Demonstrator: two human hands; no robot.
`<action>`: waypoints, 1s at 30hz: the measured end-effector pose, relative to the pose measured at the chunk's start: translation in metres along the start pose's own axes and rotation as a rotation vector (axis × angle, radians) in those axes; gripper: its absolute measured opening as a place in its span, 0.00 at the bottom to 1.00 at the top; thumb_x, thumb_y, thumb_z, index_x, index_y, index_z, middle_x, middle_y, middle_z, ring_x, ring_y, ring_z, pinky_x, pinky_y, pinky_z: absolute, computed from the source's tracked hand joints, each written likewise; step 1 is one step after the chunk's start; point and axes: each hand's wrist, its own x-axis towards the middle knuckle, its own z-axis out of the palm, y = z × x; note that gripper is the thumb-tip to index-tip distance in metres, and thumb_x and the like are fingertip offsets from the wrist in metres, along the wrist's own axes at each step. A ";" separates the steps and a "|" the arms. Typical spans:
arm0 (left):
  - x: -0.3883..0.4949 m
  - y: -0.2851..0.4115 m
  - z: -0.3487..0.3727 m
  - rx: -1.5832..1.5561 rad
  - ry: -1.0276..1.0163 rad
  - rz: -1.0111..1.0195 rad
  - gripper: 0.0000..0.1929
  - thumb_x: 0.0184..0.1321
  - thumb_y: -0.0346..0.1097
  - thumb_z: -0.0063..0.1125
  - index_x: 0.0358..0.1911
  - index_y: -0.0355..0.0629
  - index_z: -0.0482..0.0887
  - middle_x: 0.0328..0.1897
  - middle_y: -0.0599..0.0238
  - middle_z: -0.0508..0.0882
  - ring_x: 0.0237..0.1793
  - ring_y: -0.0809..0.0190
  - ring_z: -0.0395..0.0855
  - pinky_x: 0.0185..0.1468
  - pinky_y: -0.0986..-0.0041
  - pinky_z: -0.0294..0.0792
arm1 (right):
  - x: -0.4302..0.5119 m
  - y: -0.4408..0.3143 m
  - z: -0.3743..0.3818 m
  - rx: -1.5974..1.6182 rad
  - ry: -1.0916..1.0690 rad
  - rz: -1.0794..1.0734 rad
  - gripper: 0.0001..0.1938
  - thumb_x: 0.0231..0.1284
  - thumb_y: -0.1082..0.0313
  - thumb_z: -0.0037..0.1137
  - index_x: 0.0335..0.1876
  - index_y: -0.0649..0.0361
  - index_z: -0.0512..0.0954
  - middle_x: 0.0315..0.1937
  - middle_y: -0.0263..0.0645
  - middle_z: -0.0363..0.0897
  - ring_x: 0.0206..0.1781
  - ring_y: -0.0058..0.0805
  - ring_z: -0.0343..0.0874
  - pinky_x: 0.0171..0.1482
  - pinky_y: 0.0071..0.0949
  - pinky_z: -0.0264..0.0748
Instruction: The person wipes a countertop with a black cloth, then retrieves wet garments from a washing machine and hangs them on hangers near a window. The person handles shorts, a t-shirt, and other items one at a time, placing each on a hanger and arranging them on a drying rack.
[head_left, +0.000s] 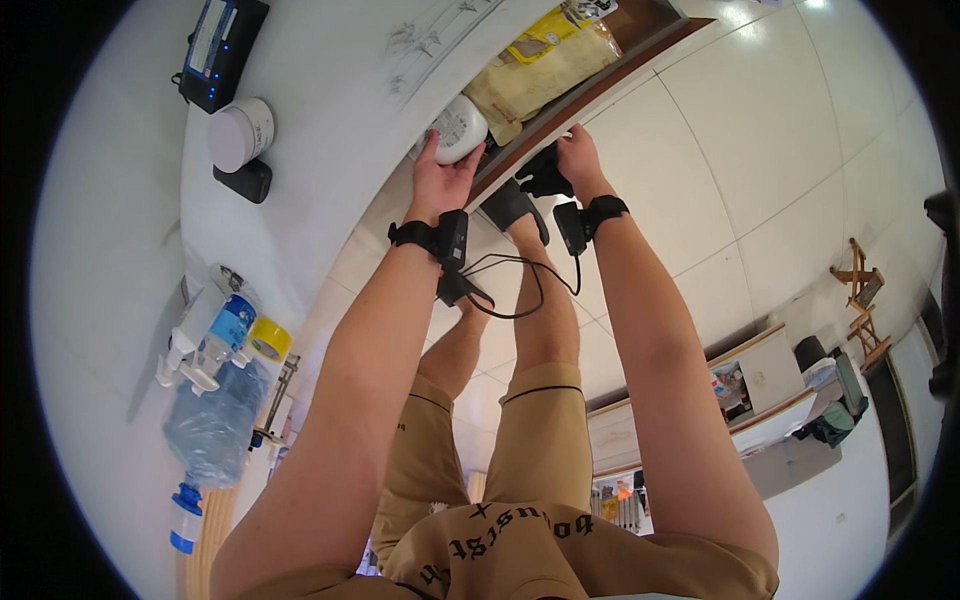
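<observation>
A rounded white container (457, 131) with fine print on it sits at the near end of an open drawer (592, 101). My left hand (444, 176) is around its lower side, thumb on one side and fingers on the other. My right hand (581, 161) is at the outer face of the drawer front, its fingers curled and partly hidden. Just beside that hand is a dark black item (546, 171); I cannot tell whether I hold it. Inside the drawer lie a cream-coloured packet (536, 82) and a yellow packet (551, 34).
A white tabletop (322, 142) bears a black device with blue lights (223, 56), a lidded jar (244, 133) and a black case (246, 181). Spray bottles (195, 330), yellow tape (270, 340) and a large water bottle (217, 424) stand left. A cable (536, 300) links my wrist devices.
</observation>
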 end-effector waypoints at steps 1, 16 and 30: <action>0.001 -0.002 0.000 0.007 0.015 -0.003 0.27 0.78 0.45 0.63 0.74 0.45 0.71 0.76 0.53 0.75 0.74 0.45 0.74 0.76 0.47 0.74 | -0.006 -0.004 -0.001 -0.028 0.023 0.017 0.20 0.70 0.62 0.59 0.60 0.67 0.78 0.44 0.56 0.90 0.49 0.51 0.90 0.52 0.43 0.83; 0.004 0.011 -0.008 0.254 0.256 -0.185 0.30 0.71 0.46 0.73 0.69 0.42 0.73 0.68 0.51 0.79 0.70 0.50 0.77 0.77 0.57 0.72 | -0.050 -0.024 -0.004 0.220 -0.039 0.011 0.13 0.73 0.69 0.57 0.57 0.66 0.72 0.39 0.54 0.89 0.40 0.44 0.89 0.44 0.38 0.81; -0.025 0.002 0.020 0.594 0.047 0.145 0.35 0.63 0.33 0.79 0.71 0.49 0.70 0.73 0.61 0.79 0.71 0.51 0.80 0.74 0.46 0.73 | -0.094 -0.019 -0.055 0.118 0.017 0.116 0.15 0.72 0.65 0.60 0.60 0.58 0.83 0.31 0.43 0.88 0.33 0.32 0.84 0.40 0.34 0.79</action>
